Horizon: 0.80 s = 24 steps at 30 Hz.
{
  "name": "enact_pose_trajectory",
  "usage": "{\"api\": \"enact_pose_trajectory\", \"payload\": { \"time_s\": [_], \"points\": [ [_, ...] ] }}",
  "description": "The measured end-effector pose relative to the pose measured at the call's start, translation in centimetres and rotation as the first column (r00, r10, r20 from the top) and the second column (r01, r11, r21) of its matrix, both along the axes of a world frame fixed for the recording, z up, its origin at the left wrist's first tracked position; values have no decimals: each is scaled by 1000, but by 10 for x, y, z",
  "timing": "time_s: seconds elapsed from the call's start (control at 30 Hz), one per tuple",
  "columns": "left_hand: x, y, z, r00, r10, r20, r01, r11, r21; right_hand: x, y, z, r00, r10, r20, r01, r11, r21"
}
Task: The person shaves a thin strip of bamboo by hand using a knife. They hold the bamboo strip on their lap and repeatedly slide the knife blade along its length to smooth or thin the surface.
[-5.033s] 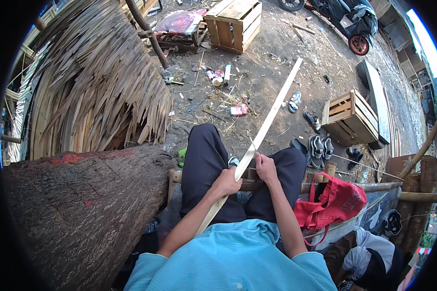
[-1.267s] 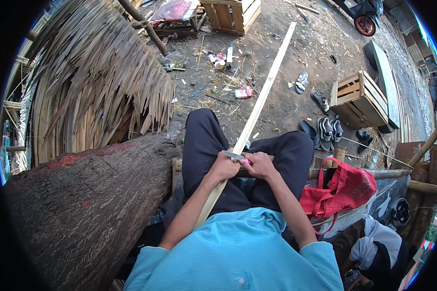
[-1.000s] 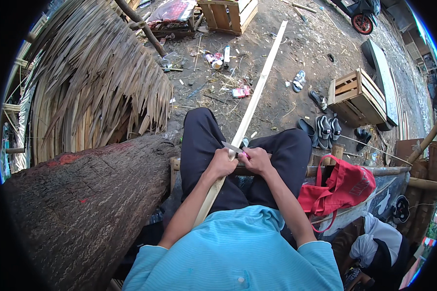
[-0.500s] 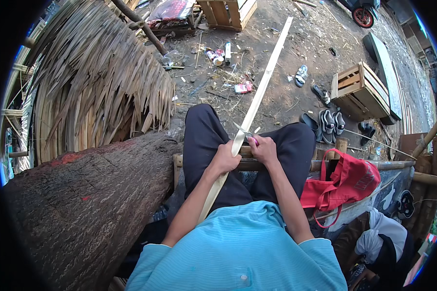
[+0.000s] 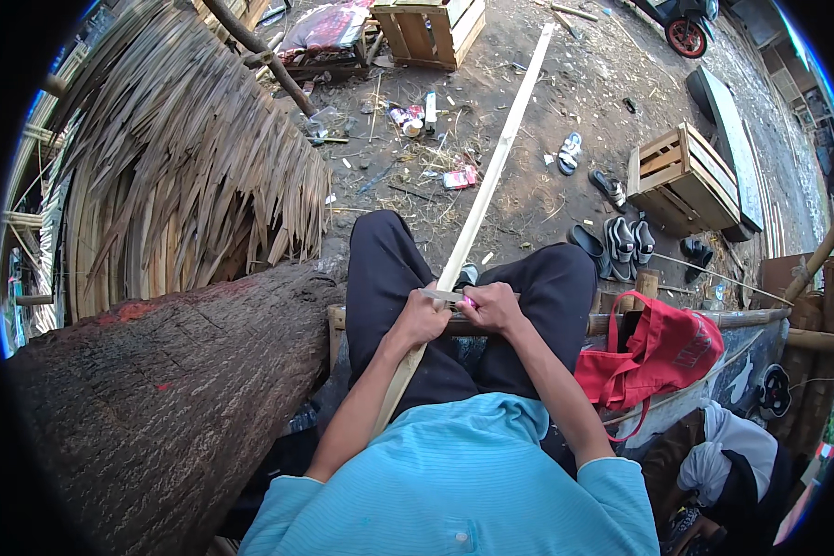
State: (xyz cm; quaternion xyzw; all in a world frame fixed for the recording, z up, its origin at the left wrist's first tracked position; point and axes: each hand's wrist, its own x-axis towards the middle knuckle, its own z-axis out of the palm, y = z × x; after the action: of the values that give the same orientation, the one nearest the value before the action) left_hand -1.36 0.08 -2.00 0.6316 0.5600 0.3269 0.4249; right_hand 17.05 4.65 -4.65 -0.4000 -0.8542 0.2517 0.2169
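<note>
Cream-coloured slat (image 5: 500, 153), with pink-handled knife (image 5: 443, 295), both in hand

Slat: one, long, narrow, wood or bamboo (cannot tell which). Lies lengthwise between the thighs; lower end by the shirt front, upper end out over the littered ground (image 5: 537, 204).
Left hand (image 5: 423, 317): fingers closed round the slat, at knee level.
Right hand (image 5: 494, 308): closed on the knife handle, close beside the left. Only a little pink shows past the fist.
Knife: one, grey blade, laid crosswise over the slat with its tip to the left, by the left thumb. Contact between edge and slat: cannot tell.
Clothing: dark trousers (image 5: 380, 264), knees apart; light-blue striped shirt (image 5: 445, 463).
To the left: thick, rough-barked log (image 5: 157, 398) with red marks; dry leaf thatch (image 5: 195, 167) beyond it.
To the right: red tote bag (image 5: 658, 352), near the right thigh; another person (image 5: 737, 449), partly seen, at the lower edge.
Ahead, right: slatted wooden crate (image 5: 684, 181); grey-and-white sneakers (image 5: 621, 246) near it; single sandal (image 5: 570, 153), further out.
Far edge: motorbike (image 5: 687, 37) with red-rimmed wheel, cut off by the frame.
</note>
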Motion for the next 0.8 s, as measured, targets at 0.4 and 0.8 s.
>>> {"api": "enact_pose_trajectory", "payload": {
  "time_s": [0.4, 0.8],
  "points": [
    [3, 8, 20, 998, 7, -58, -21, 969, -245, 1, 22, 8, 884, -468, 28, 468, 882, -54],
    [5, 8, 21, 999, -39, 32, 48, 940, -336, -2, -4, 7, 997, -31, -76, 22, 993, -119]
  ]
}}
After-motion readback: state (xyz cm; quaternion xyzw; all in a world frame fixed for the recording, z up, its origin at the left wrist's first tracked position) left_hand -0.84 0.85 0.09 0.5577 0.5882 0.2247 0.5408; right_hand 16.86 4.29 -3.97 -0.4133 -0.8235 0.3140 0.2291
